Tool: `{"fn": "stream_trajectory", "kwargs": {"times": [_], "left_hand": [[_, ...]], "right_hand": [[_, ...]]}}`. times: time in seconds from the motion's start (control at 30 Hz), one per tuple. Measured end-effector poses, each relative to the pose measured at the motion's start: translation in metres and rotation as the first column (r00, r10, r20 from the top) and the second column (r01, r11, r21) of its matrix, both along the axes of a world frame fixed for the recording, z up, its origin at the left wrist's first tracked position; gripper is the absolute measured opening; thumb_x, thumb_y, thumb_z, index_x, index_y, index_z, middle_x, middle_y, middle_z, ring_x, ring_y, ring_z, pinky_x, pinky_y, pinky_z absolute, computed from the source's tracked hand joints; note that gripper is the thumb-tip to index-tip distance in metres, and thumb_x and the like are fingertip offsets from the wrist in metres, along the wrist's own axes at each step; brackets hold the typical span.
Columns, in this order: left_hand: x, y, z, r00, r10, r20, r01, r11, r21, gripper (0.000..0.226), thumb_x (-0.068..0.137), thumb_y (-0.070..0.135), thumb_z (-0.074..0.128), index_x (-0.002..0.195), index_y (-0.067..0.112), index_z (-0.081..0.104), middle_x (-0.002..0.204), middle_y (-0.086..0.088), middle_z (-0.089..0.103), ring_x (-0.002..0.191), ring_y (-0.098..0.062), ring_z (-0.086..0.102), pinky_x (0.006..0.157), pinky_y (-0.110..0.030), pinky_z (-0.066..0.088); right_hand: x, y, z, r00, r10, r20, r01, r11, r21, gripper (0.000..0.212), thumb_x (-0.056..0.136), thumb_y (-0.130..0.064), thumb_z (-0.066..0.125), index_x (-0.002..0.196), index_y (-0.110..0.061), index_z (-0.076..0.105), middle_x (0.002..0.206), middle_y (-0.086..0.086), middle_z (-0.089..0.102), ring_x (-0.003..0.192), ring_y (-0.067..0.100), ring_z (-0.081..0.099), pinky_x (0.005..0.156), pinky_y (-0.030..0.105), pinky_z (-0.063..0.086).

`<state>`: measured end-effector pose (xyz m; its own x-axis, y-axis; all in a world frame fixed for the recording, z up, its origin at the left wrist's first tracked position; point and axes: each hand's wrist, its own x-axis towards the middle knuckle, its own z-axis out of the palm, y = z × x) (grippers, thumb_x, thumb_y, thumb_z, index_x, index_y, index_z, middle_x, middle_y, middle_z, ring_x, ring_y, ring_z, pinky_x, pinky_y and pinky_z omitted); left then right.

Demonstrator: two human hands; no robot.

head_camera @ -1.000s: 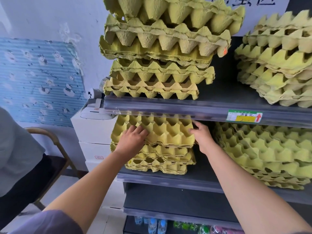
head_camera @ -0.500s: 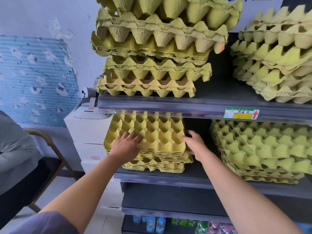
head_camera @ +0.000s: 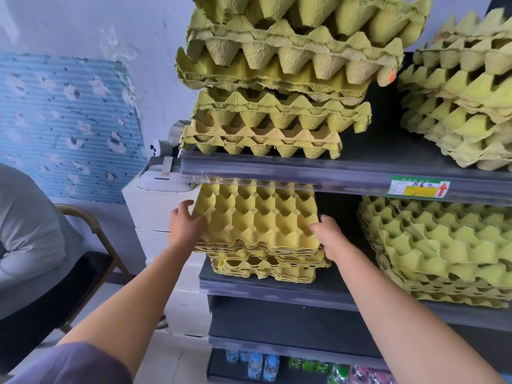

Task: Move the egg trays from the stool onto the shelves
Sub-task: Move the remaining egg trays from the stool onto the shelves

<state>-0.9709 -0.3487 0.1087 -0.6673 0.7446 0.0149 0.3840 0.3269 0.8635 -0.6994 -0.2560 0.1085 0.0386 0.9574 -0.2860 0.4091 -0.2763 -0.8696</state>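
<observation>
- While both hands are gripping it, the top bundle of yellow egg trays (head_camera: 257,217) is sitting at the left end of the middle shelf (head_camera: 277,291). It is resting on a lower tray bundle (head_camera: 266,270) and overhanging it slightly to the left.
- The left hand (head_camera: 185,225) is clamping the bundle's left edge, with the fingers curling under the side and the thumb lying up by the rim.
- The right hand (head_camera: 329,236) is holding the right front corner, with the fingers bending over the top tray's cups. The thumb is out of sight.
- A wider stack of greenish trays (head_camera: 443,250) is sitting on the same shelf to the right, apart from the held bundle.
- The upper shelf (head_camera: 277,171) is carrying a tall, uneven tray pile (head_camera: 277,79) directly above, and another pile (head_camera: 457,92) further right.
- A green and yellow price label (head_camera: 419,187) is sitting on the upper shelf's front rail.
- White boxes (head_camera: 155,214) are standing just beside the shelving on the left, with a white device (head_camera: 163,182) on top.
- A blue patterned sheet (head_camera: 63,120) is hanging on the wall.
- A person in grey (head_camera: 25,231) is sitting on a chair (head_camera: 91,231) at far left.
- Small bottles (head_camera: 257,367) are standing on the bottom shelf.
</observation>
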Motion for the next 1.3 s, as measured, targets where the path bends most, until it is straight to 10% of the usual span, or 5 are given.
{"fn": "stream_trajectory", "kwargs": {"times": [0.1,0.23,0.77,1.07,1.3], "left_hand": [[-0.009,0.001,-0.007,0.903,-0.060,0.426,0.068,0.998,-0.002,0.040,0.089,0.013,0.055,0.128,0.012,0.044,0.117,-0.015,0.052,0.091,-0.028,0.056,0.074,-0.036,0.050],[-0.008,0.001,-0.017,0.879,-0.117,0.463,0.086,0.992,0.088,0.010,0.089,0.000,0.047,0.089,0.005,0.054,0.073,-0.010,0.054,0.060,-0.021,0.048,0.046,-0.021,0.039],[0.036,0.042,0.002,0.901,-0.127,0.416,0.032,0.973,0.228,0.037,0.095,0.009,0.049,0.130,0.000,0.047,0.087,-0.005,0.058,0.076,-0.018,0.053,0.065,-0.027,0.044],[0.030,0.040,-0.023,0.921,-0.110,0.373,0.029,0.976,0.218,0.022,0.092,0.001,0.045,0.110,0.009,0.054,0.078,-0.005,0.057,0.065,-0.018,0.052,0.061,-0.031,0.046],[0.025,0.039,-0.019,0.986,-0.098,0.132,0.085,0.991,0.103,0.038,0.094,0.015,0.050,0.131,0.010,0.045,0.116,-0.016,0.056,0.095,-0.032,0.058,0.079,-0.040,0.051]], "right_hand": [[-0.003,0.002,-0.003,0.997,-0.050,-0.066,0.049,0.999,-0.018,0.033,0.094,-0.010,0.045,0.126,-0.015,0.050,0.120,0.011,0.058,0.108,0.030,0.056,0.097,0.046,0.046],[-0.001,0.001,-0.010,0.977,-0.082,-0.198,0.080,0.997,-0.020,0.034,0.092,-0.001,0.046,0.122,-0.012,0.056,0.119,0.013,0.062,0.109,0.032,0.058,0.100,0.051,0.043],[0.039,0.022,0.019,0.883,-0.193,-0.427,0.214,0.977,0.000,0.034,0.082,-0.008,0.056,0.115,-0.005,0.058,0.109,0.016,0.065,0.099,0.031,0.061,0.084,0.040,0.050],[0.030,0.019,-0.005,0.899,-0.142,-0.414,0.201,0.974,0.101,0.032,0.084,0.009,0.041,0.100,-0.008,0.062,0.084,0.008,0.065,0.072,0.023,0.058,0.062,0.026,0.044],[0.031,0.023,0.001,0.928,-0.149,-0.342,0.164,0.986,0.015,0.016,0.085,-0.001,0.050,0.097,-0.008,0.059,0.092,0.014,0.065,0.083,0.029,0.062,0.073,0.036,0.048]]}}
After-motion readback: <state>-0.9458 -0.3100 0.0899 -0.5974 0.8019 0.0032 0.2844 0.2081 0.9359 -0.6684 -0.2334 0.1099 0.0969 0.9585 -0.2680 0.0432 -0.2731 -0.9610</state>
